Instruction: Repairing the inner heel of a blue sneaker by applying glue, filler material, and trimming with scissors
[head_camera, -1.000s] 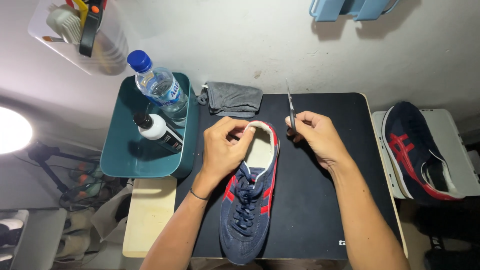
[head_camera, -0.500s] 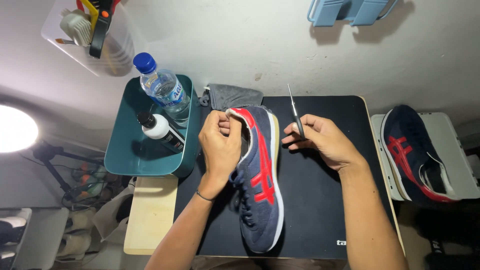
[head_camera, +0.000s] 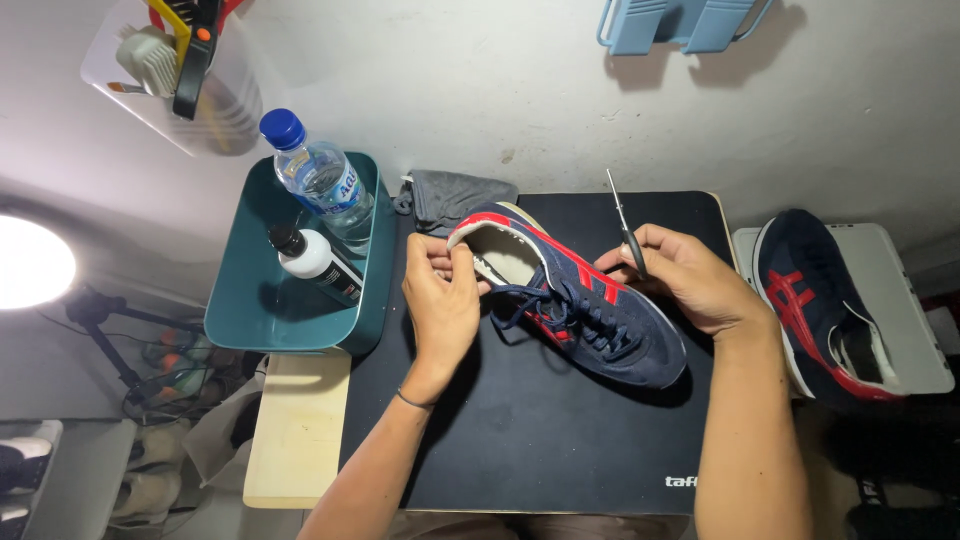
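1. A navy sneaker with red stripes (head_camera: 575, 300) is lying tilted on its side on a black mat (head_camera: 520, 440), its heel pointing toward the wall and its toe toward the person's right.
2. The left hand (head_camera: 440, 300) is gripping the heel rim, its fingers (head_camera: 455, 258) curling closed over the collar beside the pale insole.
3. The right hand (head_camera: 680, 275) is resting against the sneaker's far side, its fingers closing around a slim pair of scissors (head_camera: 625, 225) whose tip is pointing up toward the wall.
4. The mat is covering a counter (head_camera: 300, 430) set against a white wall (head_camera: 540, 90).
5. A grey cloth (head_camera: 455, 200) is lying just behind the heel.
6. A teal tray (head_camera: 250, 310) to the left is holding a water bottle (head_camera: 320, 180) and a small white bottle (head_camera: 315, 262).
7. A matching sneaker (head_camera: 820, 300) is sitting on a white stand at the right, well apart.
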